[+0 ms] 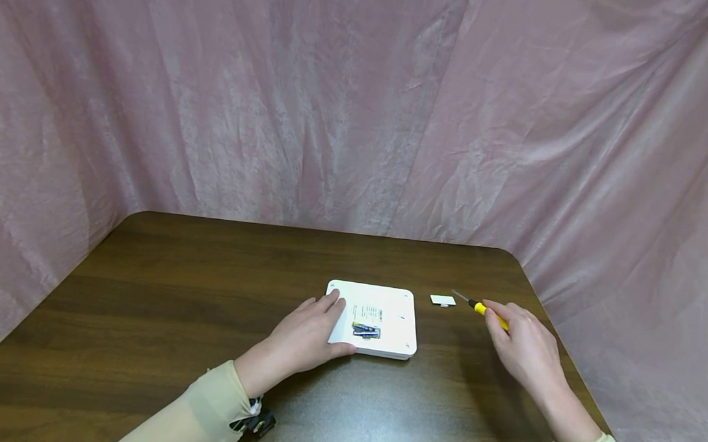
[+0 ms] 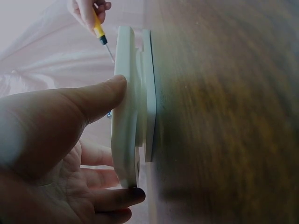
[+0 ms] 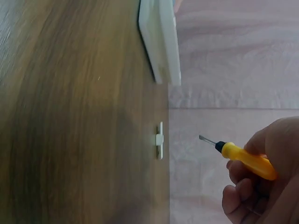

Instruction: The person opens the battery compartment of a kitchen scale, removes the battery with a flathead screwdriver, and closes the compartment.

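Observation:
A flat white digital scale (image 1: 394, 313) lies with its labelled underside up, on a thinner plate seen edge-on in the left wrist view. Its battery compartment is uncovered and holds small blue batteries (image 1: 366, 331). My left hand (image 1: 306, 336) grips the scale's left part, thumb (image 2: 105, 95) on the near edge and fingers over the left side. To the right, my right hand (image 1: 526, 344) holds a yellow-handled screwdriver (image 3: 247, 158) in the air, its metal tip pointing up and left. A small white battery cover (image 1: 443, 300) lies between scale and screwdriver, touched by neither hand.
The brown wooden table (image 1: 182, 293) has rounded far corners. Pink curtains (image 1: 311, 115) hang behind it and along both sides. A dark device (image 1: 256, 422) is strapped on the left wrist.

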Demonstrator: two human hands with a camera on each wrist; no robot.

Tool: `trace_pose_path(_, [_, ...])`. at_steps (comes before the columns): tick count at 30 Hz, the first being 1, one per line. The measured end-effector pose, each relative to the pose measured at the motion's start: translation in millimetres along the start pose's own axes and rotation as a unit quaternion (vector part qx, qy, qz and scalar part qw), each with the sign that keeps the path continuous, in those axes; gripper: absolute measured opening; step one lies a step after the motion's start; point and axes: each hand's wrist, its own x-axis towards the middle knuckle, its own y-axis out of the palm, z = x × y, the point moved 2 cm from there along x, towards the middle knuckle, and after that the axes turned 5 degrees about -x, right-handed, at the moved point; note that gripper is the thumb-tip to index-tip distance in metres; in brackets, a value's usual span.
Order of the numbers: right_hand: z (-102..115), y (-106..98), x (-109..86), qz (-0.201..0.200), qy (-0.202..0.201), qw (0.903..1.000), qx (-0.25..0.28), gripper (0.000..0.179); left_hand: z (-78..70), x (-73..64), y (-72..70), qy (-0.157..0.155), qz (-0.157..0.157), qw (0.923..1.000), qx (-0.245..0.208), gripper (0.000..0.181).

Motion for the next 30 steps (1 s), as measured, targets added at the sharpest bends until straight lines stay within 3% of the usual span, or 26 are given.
trace_pose_path(4, [-6.6, 4.1, 0.6, -0.031, -0.010, 0.9993, -0.017, 0.027, 0.3, 0.9, 0.5, -0.002, 0.002, 1.0000, 0.000, 0.092])
trace_pose_path(8, [-13.9, 9.0, 1.1, -0.034, -0.016, 0.9988, -0.033, 0.028, 0.5, 2.3, 1.4, -0.005, 0.005, 1.0000, 0.001, 0.092])
trace_pose_path(30, [-50.8, 36.9, 23.3, 0.090, 0.013, 0.9912, -0.096, 0.041, -2.5, 6.6, 3.5, -0.005, -0.006, 0.9997, 0.023, 0.093])
